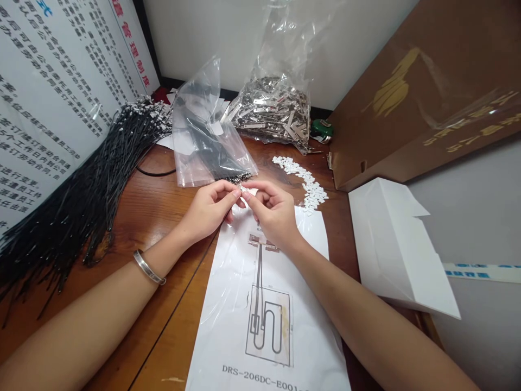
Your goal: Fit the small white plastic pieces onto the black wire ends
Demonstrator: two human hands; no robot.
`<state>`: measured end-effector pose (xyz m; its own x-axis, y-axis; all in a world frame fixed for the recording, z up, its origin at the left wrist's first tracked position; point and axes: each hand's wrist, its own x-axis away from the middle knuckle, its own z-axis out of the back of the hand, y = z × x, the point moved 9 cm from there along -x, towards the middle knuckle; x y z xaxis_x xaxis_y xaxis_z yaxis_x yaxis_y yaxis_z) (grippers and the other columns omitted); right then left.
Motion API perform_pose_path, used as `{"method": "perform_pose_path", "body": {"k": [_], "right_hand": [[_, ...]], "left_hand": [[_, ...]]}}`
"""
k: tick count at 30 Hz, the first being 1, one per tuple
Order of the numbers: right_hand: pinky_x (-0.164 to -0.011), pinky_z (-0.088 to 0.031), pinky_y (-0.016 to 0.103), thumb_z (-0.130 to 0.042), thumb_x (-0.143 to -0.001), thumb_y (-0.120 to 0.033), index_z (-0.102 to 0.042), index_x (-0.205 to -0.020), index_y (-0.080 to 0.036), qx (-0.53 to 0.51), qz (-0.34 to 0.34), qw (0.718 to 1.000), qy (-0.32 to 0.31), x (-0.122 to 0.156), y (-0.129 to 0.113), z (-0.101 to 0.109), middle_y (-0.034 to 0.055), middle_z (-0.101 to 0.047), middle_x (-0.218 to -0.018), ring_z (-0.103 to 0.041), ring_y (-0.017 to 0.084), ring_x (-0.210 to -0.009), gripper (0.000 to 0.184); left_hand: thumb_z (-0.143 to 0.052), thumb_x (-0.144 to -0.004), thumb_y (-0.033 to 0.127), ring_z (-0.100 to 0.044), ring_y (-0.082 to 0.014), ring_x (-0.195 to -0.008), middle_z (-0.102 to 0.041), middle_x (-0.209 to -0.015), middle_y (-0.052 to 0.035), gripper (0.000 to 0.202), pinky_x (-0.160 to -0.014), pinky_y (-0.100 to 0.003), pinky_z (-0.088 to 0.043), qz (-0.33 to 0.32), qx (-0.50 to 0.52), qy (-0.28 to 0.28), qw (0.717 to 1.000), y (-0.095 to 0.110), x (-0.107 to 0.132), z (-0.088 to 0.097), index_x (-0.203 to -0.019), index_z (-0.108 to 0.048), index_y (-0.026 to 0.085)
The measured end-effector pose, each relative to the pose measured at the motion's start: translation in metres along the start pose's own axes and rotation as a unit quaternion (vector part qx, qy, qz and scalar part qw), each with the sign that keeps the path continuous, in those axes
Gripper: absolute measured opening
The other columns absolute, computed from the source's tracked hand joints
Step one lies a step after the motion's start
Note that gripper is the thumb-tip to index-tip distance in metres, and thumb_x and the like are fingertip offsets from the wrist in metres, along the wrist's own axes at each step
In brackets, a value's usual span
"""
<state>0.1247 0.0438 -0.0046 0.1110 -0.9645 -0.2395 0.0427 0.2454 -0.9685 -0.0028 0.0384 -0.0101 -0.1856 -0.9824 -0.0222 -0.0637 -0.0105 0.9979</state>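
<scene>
My left hand (215, 206) and my right hand (272, 209) meet fingertip to fingertip above the top of a printed drawing sheet (228, 336). Thumb and forefinger of each are pinched closed. A tiny whitish piece (243, 189) shows between the tips, mostly covered by the fingers. What the left fingers grip is too small to make out. Just beyond the hands lies a clear plastic bag (191, 157) with thin black pieces in it, dark metallic ends at its mouth. Small white plastic pieces (313, 190) are scattered in a curve to the right of my right hand.
A thick bundle of black wires (93, 179) with white ends spreads along the left. At the back sits a bag of flat metal parts (277, 111), beside a green tape measure (321, 130). A brown box (391, 108) and folded white card (391, 239) stand on the right.
</scene>
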Motion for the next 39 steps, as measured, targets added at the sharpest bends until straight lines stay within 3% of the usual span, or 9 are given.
{"method": "perform_pose_path", "body": {"k": [21,30,39], "right_hand": [[-0.039,-0.024,0.022,-0.066,-0.084,-0.032,-0.069,-0.090,-0.017,-0.018,-0.011,1.000,-0.022,-0.0001,0.0037,-0.0061,-0.0073,-0.052,-0.052,-0.034,0.005,-0.041,0.017],[-0.045,-0.034,0.023,-0.068,-0.081,-0.029,-0.077,-0.088,-0.019,0.012,0.003,1.000,0.012,-0.0002,0.0001,-0.0009,-0.0044,-0.060,-0.056,-0.039,0.006,-0.045,0.015],[-0.049,-0.041,0.026,-0.069,-0.081,-0.029,-0.079,-0.090,-0.021,0.033,0.008,0.999,0.018,0.0007,-0.0001,0.0012,-0.0015,-0.063,-0.059,-0.051,0.011,-0.052,0.016]], "left_hand": [[-0.069,-0.079,0.038,-0.053,-0.0061,-0.046,-0.065,-0.073,-0.0013,0.025,-0.043,-0.019,-0.044,0.005,-0.002,0.008,1.000,-0.0002,0.0003,0.0008,-0.080,-0.062,0.013],[-0.071,-0.078,0.039,-0.053,-0.0074,-0.052,-0.067,-0.075,-0.0027,0.028,-0.046,-0.019,-0.044,-0.003,-0.009,0.009,1.000,0.0035,0.0025,-0.0003,-0.085,-0.064,0.013],[-0.068,-0.080,0.030,-0.052,-0.0064,-0.049,-0.067,-0.075,-0.0016,0.018,-0.045,-0.019,-0.045,-0.010,-0.023,0.017,1.000,0.0044,0.0018,0.0003,-0.084,-0.063,0.014]]}}
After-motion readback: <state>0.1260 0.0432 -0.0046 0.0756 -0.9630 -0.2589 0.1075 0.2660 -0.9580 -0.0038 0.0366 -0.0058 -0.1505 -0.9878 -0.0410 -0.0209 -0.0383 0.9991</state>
